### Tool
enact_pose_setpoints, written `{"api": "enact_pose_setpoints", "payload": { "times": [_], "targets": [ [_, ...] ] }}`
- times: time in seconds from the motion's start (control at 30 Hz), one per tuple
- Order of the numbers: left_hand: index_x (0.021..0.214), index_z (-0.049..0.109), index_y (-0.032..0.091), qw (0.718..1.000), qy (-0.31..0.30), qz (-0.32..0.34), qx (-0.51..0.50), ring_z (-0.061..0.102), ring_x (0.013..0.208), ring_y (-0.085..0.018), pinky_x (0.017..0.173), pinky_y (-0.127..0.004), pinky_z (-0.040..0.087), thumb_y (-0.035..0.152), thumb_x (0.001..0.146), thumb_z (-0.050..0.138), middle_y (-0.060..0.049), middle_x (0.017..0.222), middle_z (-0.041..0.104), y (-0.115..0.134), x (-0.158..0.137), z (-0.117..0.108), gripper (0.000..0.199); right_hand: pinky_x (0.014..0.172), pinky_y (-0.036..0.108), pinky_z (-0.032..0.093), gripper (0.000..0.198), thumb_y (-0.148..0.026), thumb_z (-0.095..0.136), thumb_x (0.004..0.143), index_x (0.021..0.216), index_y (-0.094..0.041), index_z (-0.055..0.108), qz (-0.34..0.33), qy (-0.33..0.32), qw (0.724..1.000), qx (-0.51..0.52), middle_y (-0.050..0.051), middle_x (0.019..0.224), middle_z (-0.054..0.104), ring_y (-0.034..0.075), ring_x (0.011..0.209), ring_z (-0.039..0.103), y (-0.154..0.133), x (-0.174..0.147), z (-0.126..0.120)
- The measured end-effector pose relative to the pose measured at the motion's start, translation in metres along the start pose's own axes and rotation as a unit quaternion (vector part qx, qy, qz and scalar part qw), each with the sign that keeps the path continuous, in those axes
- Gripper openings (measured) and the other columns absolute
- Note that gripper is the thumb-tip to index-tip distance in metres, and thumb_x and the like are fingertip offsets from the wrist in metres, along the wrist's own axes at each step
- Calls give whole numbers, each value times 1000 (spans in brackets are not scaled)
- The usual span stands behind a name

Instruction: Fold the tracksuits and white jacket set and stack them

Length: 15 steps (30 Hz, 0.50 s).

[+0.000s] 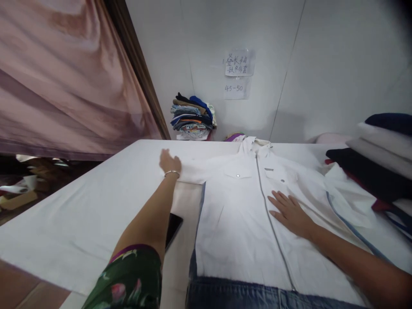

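A white zip-front jacket (pixel 231 223) with dark denim side panels and hem lies spread face up, its collar at the far end. My right hand (pixel 291 214) rests flat on its front, just right of the zip, fingers spread. At the end of the jacket's left-hand sleeve (pixel 193 169) is my left hand (pixel 170 163), with a bracelet at the wrist. Its thumb stands apart from the fingers, which are slightly blurred. Partly behind my left forearm lies a dark phone-like object (pixel 174 229). The jacket's other sleeve (pixel 349 197) is bunched at the right.
The white-covered table (pixel 80 206) reaches the wall. Folded clothes (pixel 193 118) are stacked at the back, and another pile (pixel 383 159) stands at the right. A pink curtain (pixel 71 77) hangs on the left. Handwritten paper signs (pixel 238 64) are on the wall.
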<state>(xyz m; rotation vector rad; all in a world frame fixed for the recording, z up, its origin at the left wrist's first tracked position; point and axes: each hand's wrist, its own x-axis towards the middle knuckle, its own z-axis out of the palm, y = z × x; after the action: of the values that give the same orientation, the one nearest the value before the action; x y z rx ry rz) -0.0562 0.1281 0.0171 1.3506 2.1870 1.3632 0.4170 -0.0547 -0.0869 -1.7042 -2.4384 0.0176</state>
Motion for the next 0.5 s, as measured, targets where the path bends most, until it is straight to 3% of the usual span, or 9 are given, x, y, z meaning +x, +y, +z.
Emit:
{"api": "enact_pose_setpoints", "payload": {
  "times": [0.07,0.1,0.17,0.27,0.4,0.5],
  "targets": [
    [130,48,15,991,-17,121,54,25,139,-25,114,-41,18,20,88,47,-14,145,39,26,-11,26,43,111,53,23,60,-58,28,93,141,-25,41,-2,4,1000,-1,8,151,29,29,140,23,0,0,-1],
    [129,50,16,977,-72,183,79,29,137,-23,115,-37,16,20,88,47,-12,144,41,38,-20,41,41,111,54,24,60,-58,28,93,141,-25,41,-3,6,1000,-1,8,151,29,29,140,23,0,1,-2],
    [120,58,20,931,-238,250,121,34,134,-21,114,-35,16,24,90,47,-7,141,46,54,-40,71,33,110,54,24,59,-58,29,93,142,-27,39,-5,7,1000,0,7,151,28,28,140,23,0,1,-2],
    [104,66,22,904,-317,235,161,39,131,-25,113,-42,16,32,86,56,-6,133,55,52,-58,102,23,110,54,24,58,-58,29,93,143,-29,37,-3,6,1000,2,6,152,27,28,140,23,1,1,-2],
    [105,64,19,908,-311,166,227,35,133,-30,108,-51,19,29,87,51,-12,137,50,28,-47,112,25,112,53,22,59,-58,28,94,143,-27,37,1,-10,1000,3,5,152,26,27,140,21,0,1,-4],
    [106,65,20,902,-308,139,270,43,127,-31,105,-53,25,30,89,45,-14,133,53,19,-33,113,28,112,53,21,60,-59,28,93,144,-27,36,3,-13,1000,10,5,152,25,27,141,21,-1,1,-6]
  ]
}}
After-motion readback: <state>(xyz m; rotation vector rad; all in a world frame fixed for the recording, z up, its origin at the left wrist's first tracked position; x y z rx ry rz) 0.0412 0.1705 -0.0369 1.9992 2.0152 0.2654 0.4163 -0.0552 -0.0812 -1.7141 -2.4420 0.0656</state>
